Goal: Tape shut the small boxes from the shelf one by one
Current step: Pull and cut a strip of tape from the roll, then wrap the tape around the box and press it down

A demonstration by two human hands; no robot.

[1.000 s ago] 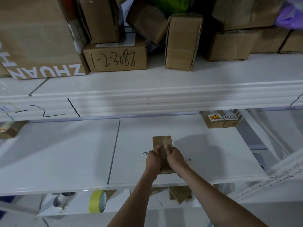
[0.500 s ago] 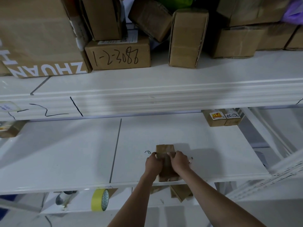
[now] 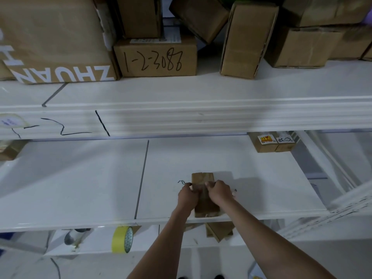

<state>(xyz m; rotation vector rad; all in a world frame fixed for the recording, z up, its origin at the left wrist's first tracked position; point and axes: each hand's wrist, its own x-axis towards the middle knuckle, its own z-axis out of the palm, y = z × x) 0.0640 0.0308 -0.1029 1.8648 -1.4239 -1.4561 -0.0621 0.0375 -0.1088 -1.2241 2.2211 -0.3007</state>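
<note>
The small box [image 3: 203,200] lies flat on the middle shelf [image 3: 80,188], at the shelf's front edge, its long axis running front to back. It is gripped from both sides. The left hand [image 3: 187,195] is set against the box's left side, fingers curled over the top face. The right hand [image 3: 220,193] is set against the box's right side, fingers likewise curled over the top. Both knuckles are turned toward the far end of the box. A thin squiggle [image 3: 182,182] is seen on the shelf just left of the box.

Behind and right of the box, at the back of the same shelf, a labelled carton [image 3: 271,142] is placed. Below and left of the box, on the lower shelf, a yellow tape roll [image 3: 122,239] stands on edge. Directly beneath the box, loose cardboard pieces [image 3: 219,231] are visible. Above the box, on the upper shelf, a carton marked "1-2-3088" [image 3: 155,57] and an upright carton [image 3: 247,39] are stored among others.
</note>
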